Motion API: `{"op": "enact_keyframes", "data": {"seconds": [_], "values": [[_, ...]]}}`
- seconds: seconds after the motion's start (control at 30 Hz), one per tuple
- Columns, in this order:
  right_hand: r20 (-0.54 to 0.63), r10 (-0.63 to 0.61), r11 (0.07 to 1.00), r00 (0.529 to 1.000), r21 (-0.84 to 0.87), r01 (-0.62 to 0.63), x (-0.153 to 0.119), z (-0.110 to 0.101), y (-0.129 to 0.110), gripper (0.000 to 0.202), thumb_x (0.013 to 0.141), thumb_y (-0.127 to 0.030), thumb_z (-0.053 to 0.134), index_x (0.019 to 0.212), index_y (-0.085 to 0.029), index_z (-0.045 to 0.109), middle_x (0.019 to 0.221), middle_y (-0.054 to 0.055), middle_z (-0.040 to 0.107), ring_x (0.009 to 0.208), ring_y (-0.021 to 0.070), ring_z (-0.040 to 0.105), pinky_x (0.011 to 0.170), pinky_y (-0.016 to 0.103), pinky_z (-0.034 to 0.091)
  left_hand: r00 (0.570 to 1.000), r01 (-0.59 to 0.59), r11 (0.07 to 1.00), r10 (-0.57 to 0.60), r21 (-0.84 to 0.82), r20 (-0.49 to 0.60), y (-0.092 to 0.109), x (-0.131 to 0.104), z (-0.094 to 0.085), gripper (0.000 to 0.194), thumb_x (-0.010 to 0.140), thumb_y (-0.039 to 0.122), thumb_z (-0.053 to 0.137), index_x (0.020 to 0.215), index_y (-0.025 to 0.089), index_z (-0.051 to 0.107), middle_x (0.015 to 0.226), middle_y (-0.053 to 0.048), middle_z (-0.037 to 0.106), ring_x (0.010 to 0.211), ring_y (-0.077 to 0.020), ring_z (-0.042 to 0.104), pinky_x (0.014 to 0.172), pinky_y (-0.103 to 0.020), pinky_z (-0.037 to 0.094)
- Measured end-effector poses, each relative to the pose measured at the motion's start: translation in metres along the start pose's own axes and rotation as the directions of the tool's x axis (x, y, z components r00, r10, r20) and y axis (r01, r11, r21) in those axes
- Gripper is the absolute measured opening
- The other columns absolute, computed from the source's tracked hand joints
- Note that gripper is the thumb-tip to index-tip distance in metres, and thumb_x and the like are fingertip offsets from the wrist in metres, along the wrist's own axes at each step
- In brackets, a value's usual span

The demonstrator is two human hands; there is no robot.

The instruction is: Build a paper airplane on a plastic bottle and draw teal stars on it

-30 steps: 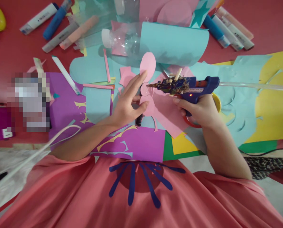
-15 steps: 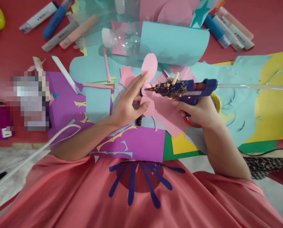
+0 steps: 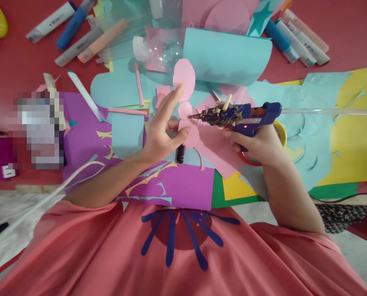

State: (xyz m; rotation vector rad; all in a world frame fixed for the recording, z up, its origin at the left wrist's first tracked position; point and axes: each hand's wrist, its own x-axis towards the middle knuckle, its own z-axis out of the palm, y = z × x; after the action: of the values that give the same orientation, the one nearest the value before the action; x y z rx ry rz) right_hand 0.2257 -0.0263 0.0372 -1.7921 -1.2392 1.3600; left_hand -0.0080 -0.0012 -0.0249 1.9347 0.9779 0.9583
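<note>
My left hand [image 3: 163, 133] is closed round a pink paper piece [image 3: 185, 80], with rounded lobes above and below a small pink disc [image 3: 185, 110]. Its thumb lies on the lower lobe and a finger on the upper one. In my right hand [image 3: 260, 148] is a blue glue gun [image 3: 252, 119], its red light lit and its front covered in debris. The gun's nozzle points left, close to the lower edge of the disc; whether they touch I cannot tell. A black marker [image 3: 180, 153] lies just below the pink piece.
A clear bottle wrapped in light blue paper [image 3: 226, 55] lies behind my hands. Markers [image 3: 106, 39] are at the upper left, others [image 3: 297, 39] at the upper right. Purple paper [image 3: 186, 189], pink strips and scraps spread around. Yellow-handled scissors [image 3: 280, 133] lie by my right hand.
My left hand has shifted slightly left, carrying the pink paper piece left and a little upward. The disc is now left of the nozzle. My right hand and the glue gun have barely moved.
</note>
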Motion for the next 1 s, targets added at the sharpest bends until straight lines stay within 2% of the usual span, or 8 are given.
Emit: {"op": "enact_keyframes", "data": {"seconds": [0.3, 0.43, 0.57, 0.67, 0.73, 0.83, 0.93, 1.0], "values": [[-0.053, 0.058, 0.997, 0.997, 0.054, -0.055, -0.001, 0.001, 0.002, 0.021, 0.060, -0.026, 0.076, 0.060, -0.020, 0.055, 0.045, -0.003, 0.053, 0.038, 0.0088, 0.045, 0.039, 0.025, 0.035, 1.000, -0.022, 1.000, 0.022, -0.015, -0.008, 0.001, 0.001, 0.000, 0.069, 0.096, 0.043, 0.050, 0.155, 0.035, 0.014, 0.157, -0.009, 0.032, 0.119, -0.0291, 0.060, 0.067, -0.021, 0.058], [-0.063, 0.020, 0.996, 0.998, 0.084, -0.015, 0.000, 0.002, 0.001, 0.021, 0.062, -0.030, 0.074, 0.058, -0.020, 0.057, 0.045, -0.002, 0.053, 0.038, 0.0095, 0.046, 0.040, 0.026, 0.036, 0.998, -0.025, 0.999, 0.026, -0.033, 0.058, 0.000, 0.000, 0.000, 0.067, 0.097, 0.048, 0.048, 0.154, 0.035, 0.015, 0.157, -0.010, 0.030, 0.111, -0.0236, 0.065, 0.069, -0.021, 0.059], [0.000, -0.134, 0.967, 0.991, 0.220, 0.130, -0.001, -0.008, 0.000, 0.013, 0.071, -0.032, 0.069, 0.069, -0.020, 0.065, 0.053, 0.000, 0.061, 0.039, 0.0102, 0.049, 0.041, 0.027, 0.038, 0.998, -0.027, 0.997, 0.031, -0.074, 0.055, -0.001, 0.000, 0.001, 0.068, 0.095, 0.048, 0.051, 0.153, 0.036, 0.017, 0.157, -0.012, 0.030, 0.091, -0.0139, 0.070, 0.066, -0.019, 0.058], [-0.128, -0.180, 0.929, 0.975, 0.303, 0.211, -0.003, -0.027, -0.004, 0.014, 0.066, -0.034, 0.068, 0.069, -0.021, 0.065, 0.058, 0.001, 0.063, 0.035, 0.0106, 0.048, 0.034, 0.027, 0.034, 0.999, -0.033, 0.995, 0.036, -0.091, 0.027, -0.003, -0.001, 0.001, 0.068, 0.095, 0.044, 0.052, 0.153, 0.037, 0.018, 0.158, -0.013, 0.029, 0.079, -0.0077, 0.069, 0.065, -0.018, 0.057], [-0.266, -0.119, 0.921, 0.957, 0.331, 0.206, -0.006, -0.044, -0.007, 0.019, 0.055, -0.037, 0.065, 0.064, -0.021, 0.061, 0.057, 0.001, 0.061, 0.030, 0.0101, 0.041, 0.028, 0.025, 0.025, 1.000, -0.024, 0.997, 0.025, -0.074, 0.017, -0.003, -0.001, 0.002, 0.068, 0.095, 0.042, 0.052, 0.153, 0.037, 0.017, 0.158, -0.012, 0.029, 0.079, -0.0083, 0.069, 0.066, -0.020, 0.058], [-0.371, 0.060, 0.946, 0.927, 0.318, 0.066, -0.008, -0.075, -0.002, 0.024, 0.045, -0.043, 0.057, 0.057, -0.022, 0.056, 0.046, 0.000, 0.051, 0.028, 0.0133, 0.038, 0.026, 0.026, 0.023, 1.000, -0.010, 0.998, 0.011, -0.058, 0.017, -0.003, -0.001, 0.002, 0.068, 0.094, 0.042, 0.052, 0.153, 0.038, 0.018, 0.158, -0.011, 0.030, 0.084, -0.0127, 0.071, 0.069, -0.024, 0.059], [-0.491, 0.333, 0.923, 0.805, 0.344, -0.172, -0.004, -0.100, 0.017, 0.019, 0.041, -0.035, 0.054, 0.056, -0.024, 0.050, 0.049, 0.000, 0.051, 0.033, 0.0151, 0.045, 0.030, 0.027, 0.029, 1.000, -0.003, 0.998, 0.004, -0.064, 0.007, -0.002, 0.000, 0.002, 0.067, 0.094, 0.040, 0.052, 0.152, 0.038, 0.020, 0.158, -0.010, 0.030, 0.090, -0.0157, 0.071, 0.071, -0.025, 0.060], [-0.546, 0.335, 0.933, 0.768, 0.304, -0.191, 0.000, -0.112, 0.032, 0.018, 0.047, -0.037, 0.054, 0.060, -0.024, 0.053, 0.050, 0.000, 0.051, 0.035, 0.0129, 0.042, 0.033, 0.028, 0.031, 1.000, -0.005, 0.998, 0.005, -0.057, -0.001, -0.001, 0.001, 0.002, 0.066, 0.094, 0.037, 0.052, 0.152, 0.037, 0.021, 0.159, -0.010, 0.029, 0.098, -0.0181, 0.070, 0.072, -0.025, 0.060]]}}
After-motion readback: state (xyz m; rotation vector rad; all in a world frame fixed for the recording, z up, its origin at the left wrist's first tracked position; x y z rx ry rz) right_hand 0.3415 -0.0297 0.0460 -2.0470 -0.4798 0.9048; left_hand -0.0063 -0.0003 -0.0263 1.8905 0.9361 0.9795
